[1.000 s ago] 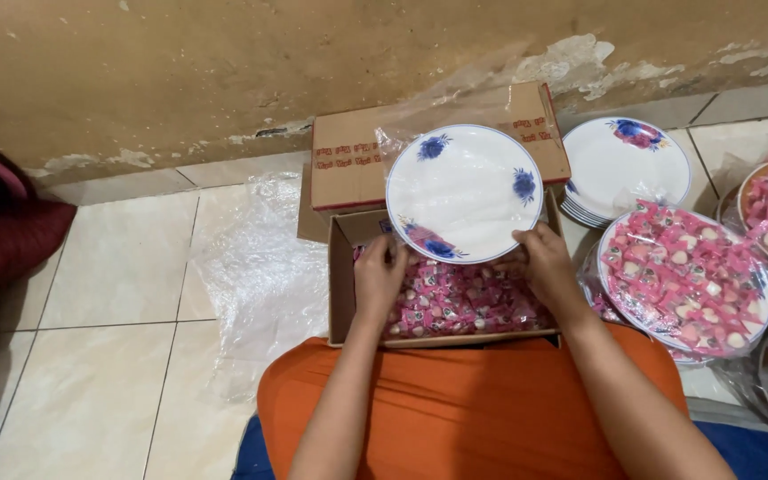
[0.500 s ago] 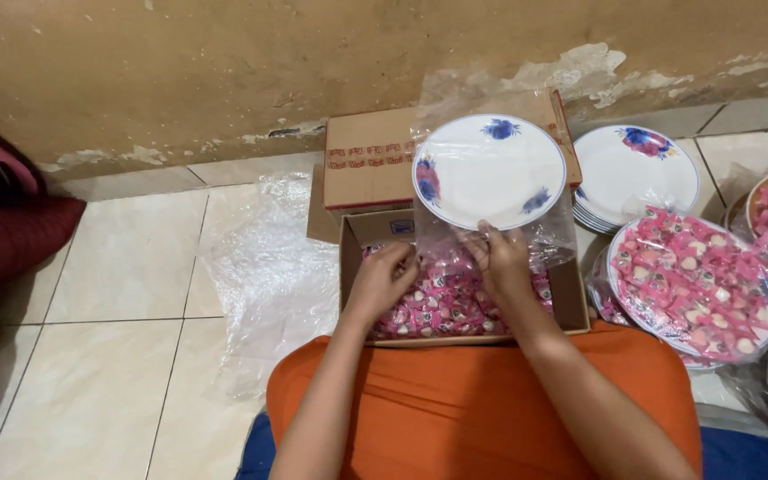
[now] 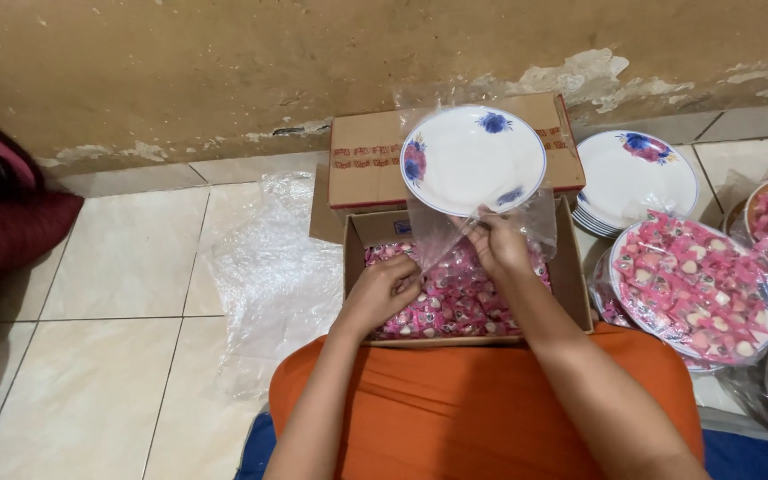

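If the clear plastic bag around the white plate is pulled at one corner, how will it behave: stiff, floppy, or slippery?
The clear plastic bag looks thin and creased, so it is probably floppy and very light. Its glossy surface suggests it may slide on the smooth plate. The right hand holds the plate at its lower rim, so the plate could tilt if the left hand pulls hard.

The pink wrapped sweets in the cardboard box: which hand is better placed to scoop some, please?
Probably the left hand: it rests on the pink wrapped sweets, while the right hand holds the white floral plate.
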